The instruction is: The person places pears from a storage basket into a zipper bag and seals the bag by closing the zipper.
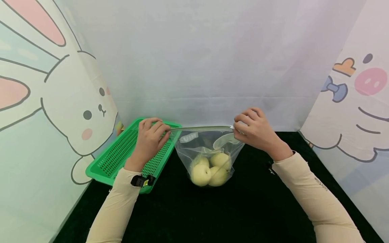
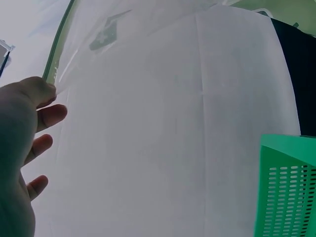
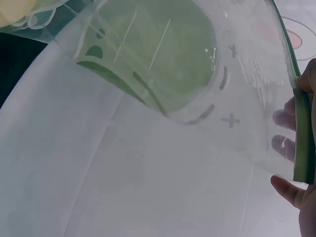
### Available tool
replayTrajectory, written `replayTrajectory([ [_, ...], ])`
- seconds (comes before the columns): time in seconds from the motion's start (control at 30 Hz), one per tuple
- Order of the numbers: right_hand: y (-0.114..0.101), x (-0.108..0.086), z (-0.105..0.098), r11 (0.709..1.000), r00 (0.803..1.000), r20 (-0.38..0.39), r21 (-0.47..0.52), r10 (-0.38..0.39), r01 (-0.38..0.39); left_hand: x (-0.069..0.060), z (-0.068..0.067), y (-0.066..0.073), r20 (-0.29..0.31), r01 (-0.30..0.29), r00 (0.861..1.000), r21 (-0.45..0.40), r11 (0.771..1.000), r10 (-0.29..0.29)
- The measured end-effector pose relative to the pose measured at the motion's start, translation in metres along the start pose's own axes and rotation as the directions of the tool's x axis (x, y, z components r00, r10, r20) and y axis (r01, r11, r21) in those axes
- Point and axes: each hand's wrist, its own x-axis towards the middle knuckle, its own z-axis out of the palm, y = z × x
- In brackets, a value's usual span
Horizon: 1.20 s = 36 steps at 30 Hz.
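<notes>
A clear zip-top bag (image 1: 182, 145) with a green strip along its top hangs between both hands, its top edge stretched straight. Several round, pale yellow-green fruits (image 1: 219, 160) lie in its bottom. My left hand (image 1: 149, 138) pinches the left end of the strip between thumb and index finger, the other fingers loosely bent. At the right end, my right hand (image 1: 256, 131) grips the strip, thumb on one side and fingers behind the film. The right wrist view shows a large green print (image 3: 163, 54) on the bag. I cannot tell whether the strip is sealed.
A green perforated plastic basket (image 1: 100, 170) stands at the left, partly behind the left wrist. Dark green cloth (image 1: 231, 216) covers the table. White curtains (image 1: 212, 60) stand behind, with cartoon-printed panels (image 1: 76, 111) at both sides.
</notes>
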Motion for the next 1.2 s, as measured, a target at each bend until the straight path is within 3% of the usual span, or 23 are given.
replayTrajectory([
  [0.23, 0.005, -0.007, -0.007, 1.0, 1.0, -0.026, 0.025, 0.017, -0.016, -0.004, -0.001, -0.003, 0.01, 0.021, 1.0, 0.016, 1.0, -0.021],
  [0.7, 0.012, -0.019, -0.017, 0.999, 0.998, -0.05, -0.015, 0.032, -0.033, -0.01, -0.001, -0.005, 0.012, 0.031, 0.999, 0.008, 0.999, -0.031],
  [1.2, 0.014, -0.025, -0.027, 0.998, 0.998, -0.027, -0.036, 0.058, -0.058, -0.012, -0.003, -0.008, 0.01, 0.046, 0.999, -0.013, 0.999, -0.046],
])
